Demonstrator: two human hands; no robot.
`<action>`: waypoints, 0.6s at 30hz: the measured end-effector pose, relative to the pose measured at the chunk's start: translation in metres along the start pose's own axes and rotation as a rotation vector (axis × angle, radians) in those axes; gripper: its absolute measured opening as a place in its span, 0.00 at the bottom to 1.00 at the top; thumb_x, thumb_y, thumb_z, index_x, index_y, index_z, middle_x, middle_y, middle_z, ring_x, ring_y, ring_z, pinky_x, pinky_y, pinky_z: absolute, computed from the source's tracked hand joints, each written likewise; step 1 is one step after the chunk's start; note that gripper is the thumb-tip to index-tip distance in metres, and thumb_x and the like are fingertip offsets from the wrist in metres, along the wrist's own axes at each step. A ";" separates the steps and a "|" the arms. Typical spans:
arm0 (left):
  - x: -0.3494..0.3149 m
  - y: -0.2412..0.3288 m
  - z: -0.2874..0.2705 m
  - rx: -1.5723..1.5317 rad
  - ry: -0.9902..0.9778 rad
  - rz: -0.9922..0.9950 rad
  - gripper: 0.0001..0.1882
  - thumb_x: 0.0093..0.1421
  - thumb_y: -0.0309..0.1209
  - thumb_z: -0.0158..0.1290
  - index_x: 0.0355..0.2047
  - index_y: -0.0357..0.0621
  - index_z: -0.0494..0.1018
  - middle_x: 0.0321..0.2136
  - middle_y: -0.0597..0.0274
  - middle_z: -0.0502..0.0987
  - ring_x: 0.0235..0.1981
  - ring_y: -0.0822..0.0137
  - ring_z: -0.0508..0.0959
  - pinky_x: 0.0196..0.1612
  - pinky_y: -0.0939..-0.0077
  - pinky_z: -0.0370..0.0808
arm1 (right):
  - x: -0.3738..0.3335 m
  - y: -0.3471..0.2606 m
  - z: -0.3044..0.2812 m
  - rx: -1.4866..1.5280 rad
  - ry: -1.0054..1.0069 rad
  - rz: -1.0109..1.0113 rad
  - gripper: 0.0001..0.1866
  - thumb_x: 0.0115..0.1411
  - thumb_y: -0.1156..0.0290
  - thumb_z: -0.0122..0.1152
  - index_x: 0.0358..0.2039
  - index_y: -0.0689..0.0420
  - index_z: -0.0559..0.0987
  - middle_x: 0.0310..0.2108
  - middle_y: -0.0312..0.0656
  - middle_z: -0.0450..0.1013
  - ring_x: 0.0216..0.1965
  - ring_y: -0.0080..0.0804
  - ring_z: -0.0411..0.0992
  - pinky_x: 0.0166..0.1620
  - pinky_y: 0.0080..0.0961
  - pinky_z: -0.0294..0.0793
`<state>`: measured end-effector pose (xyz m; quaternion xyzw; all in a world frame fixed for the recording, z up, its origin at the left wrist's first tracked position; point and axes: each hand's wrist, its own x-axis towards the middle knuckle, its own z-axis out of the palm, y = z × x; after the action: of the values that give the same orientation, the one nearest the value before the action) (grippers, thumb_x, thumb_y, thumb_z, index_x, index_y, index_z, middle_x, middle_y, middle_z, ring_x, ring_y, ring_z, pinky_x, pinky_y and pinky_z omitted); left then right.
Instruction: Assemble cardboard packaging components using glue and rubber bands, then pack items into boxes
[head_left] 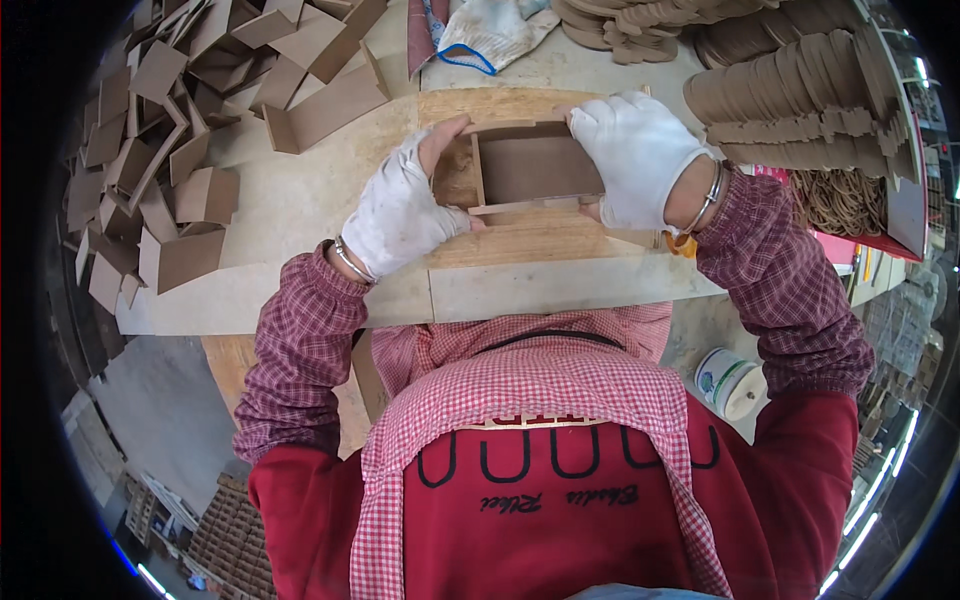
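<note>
Brown folded boards [205, 195] heaped at far left of counter [310, 195]. Left hand [400, 205], white-gloved, half-curled round left end of shallow brown box [535, 165]; box between hands, over wooden board [500, 248]; right hand [635, 155] likewise clasps right end. Brown stacks [785, 92] at right.

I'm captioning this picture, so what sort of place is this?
Probably a hand-assembly workshop, judging by heaped folded brown panels, stacked brown cutouts and the open rectangular box held at the worktable.

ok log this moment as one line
left hand: grips brown box, left end | right hand: grips right end | bent board pieces: left
</note>
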<state>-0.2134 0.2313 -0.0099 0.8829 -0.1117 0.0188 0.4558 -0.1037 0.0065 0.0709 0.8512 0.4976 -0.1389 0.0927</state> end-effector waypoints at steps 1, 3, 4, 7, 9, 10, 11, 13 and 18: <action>-0.001 -0.002 0.001 -0.001 -0.026 -0.027 0.51 0.32 0.29 0.68 0.59 0.46 0.56 0.51 0.55 0.68 0.49 0.57 0.70 0.53 0.72 0.66 | 0.000 0.000 0.003 0.001 0.059 -0.022 0.36 0.33 0.59 0.68 0.44 0.63 0.68 0.39 0.47 0.69 0.40 0.42 0.68 0.48 0.32 0.66; 0.000 -0.004 0.001 -0.002 -0.051 -0.052 0.51 0.32 0.30 0.68 0.59 0.46 0.56 0.51 0.55 0.68 0.48 0.57 0.71 0.53 0.71 0.66 | -0.001 0.001 0.006 0.002 0.118 -0.043 0.36 0.33 0.59 0.68 0.43 0.63 0.68 0.38 0.47 0.69 0.40 0.42 0.68 0.48 0.32 0.66; 0.001 -0.005 0.001 0.033 -0.044 -0.010 0.51 0.31 0.31 0.69 0.59 0.46 0.56 0.51 0.55 0.68 0.48 0.57 0.71 0.52 0.71 0.66 | -0.002 0.002 0.007 0.013 0.123 -0.041 0.36 0.33 0.59 0.68 0.43 0.63 0.68 0.38 0.47 0.69 0.40 0.42 0.68 0.48 0.32 0.66; 0.006 -0.008 -0.001 0.074 -0.065 0.027 0.52 0.31 0.34 0.69 0.58 0.45 0.56 0.51 0.54 0.68 0.47 0.56 0.71 0.51 0.70 0.67 | -0.005 0.001 0.007 0.036 0.137 -0.025 0.36 0.34 0.59 0.68 0.43 0.64 0.68 0.38 0.48 0.69 0.40 0.43 0.68 0.48 0.32 0.66; 0.008 -0.010 -0.002 0.084 -0.094 0.013 0.52 0.31 0.36 0.69 0.58 0.44 0.56 0.50 0.53 0.68 0.46 0.56 0.71 0.50 0.70 0.67 | -0.005 -0.001 0.006 0.051 0.149 -0.018 0.36 0.34 0.59 0.68 0.44 0.64 0.68 0.38 0.48 0.69 0.40 0.44 0.68 0.48 0.32 0.66; 0.009 -0.011 -0.003 0.059 -0.115 0.028 0.52 0.31 0.38 0.68 0.58 0.44 0.56 0.49 0.53 0.69 0.45 0.56 0.72 0.49 0.70 0.67 | -0.005 -0.002 0.006 0.053 0.144 -0.004 0.36 0.34 0.59 0.68 0.44 0.64 0.68 0.38 0.48 0.69 0.40 0.44 0.68 0.48 0.32 0.66; 0.010 -0.012 -0.004 0.039 -0.125 0.056 0.52 0.31 0.39 0.68 0.58 0.43 0.56 0.48 0.52 0.70 0.44 0.55 0.72 0.48 0.69 0.67 | -0.004 -0.003 0.005 0.017 0.142 0.006 0.36 0.35 0.59 0.68 0.44 0.64 0.68 0.37 0.48 0.69 0.39 0.44 0.68 0.48 0.32 0.66; 0.010 -0.014 -0.004 0.041 -0.126 0.046 0.52 0.31 0.40 0.68 0.58 0.42 0.56 0.48 0.52 0.70 0.44 0.55 0.72 0.49 0.69 0.67 | -0.002 -0.004 0.005 0.057 0.135 0.022 0.36 0.34 0.59 0.68 0.43 0.64 0.68 0.37 0.48 0.69 0.39 0.44 0.68 0.48 0.32 0.66; 0.008 -0.017 -0.007 0.048 -0.094 0.057 0.51 0.32 0.40 0.68 0.57 0.42 0.57 0.46 0.53 0.72 0.43 0.54 0.72 0.49 0.69 0.67 | 0.002 -0.009 0.005 0.054 0.080 0.058 0.35 0.33 0.59 0.69 0.41 0.63 0.68 0.36 0.47 0.69 0.38 0.45 0.68 0.46 0.32 0.66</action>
<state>-0.2016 0.2448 -0.0189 0.8900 -0.1578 -0.0070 0.4278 -0.1115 0.0106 0.0652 0.8724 0.4719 -0.1154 0.0535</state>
